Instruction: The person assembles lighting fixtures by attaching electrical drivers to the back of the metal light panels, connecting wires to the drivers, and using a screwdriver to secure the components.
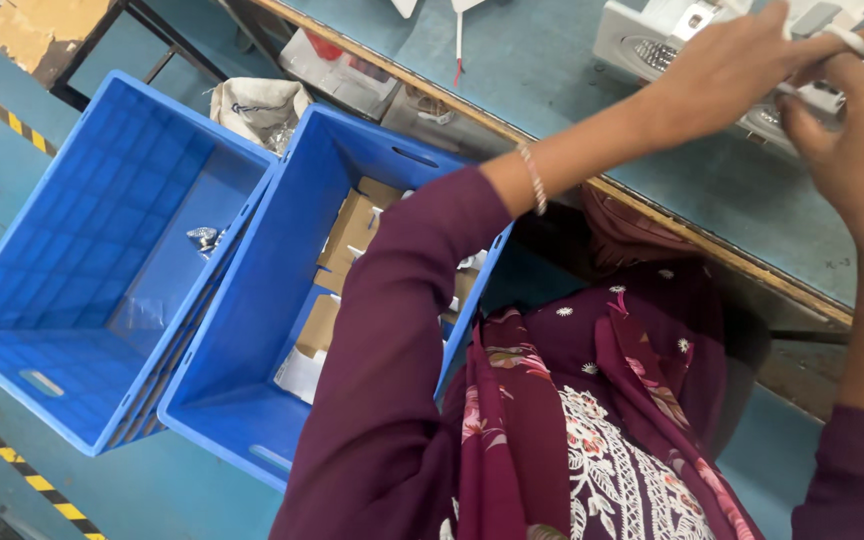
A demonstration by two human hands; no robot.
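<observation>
Two blue crates [102, 300], maroon floral-embroidered clothing [592, 420], yellow-black striped floor tape [12, 125].

Even, bright light fills the scene, with no glare. A dark shadow lies under the surface [652, 130] edge at right. The hands [812, 90] at far right are slightly blurred; the crates [102, 250] look sharp, and edges bend a little.

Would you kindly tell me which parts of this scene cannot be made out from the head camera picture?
- White part held by the left hand and right hand: mostly covered by the fingers, its shape unclear.
- White device on the bench: cut off by the top edge.
- Right blue crate: its cardboard boxes are partly hidden by the left sleeve.
- Small shiny item in the left blue crate: too small to identify.
</observation>
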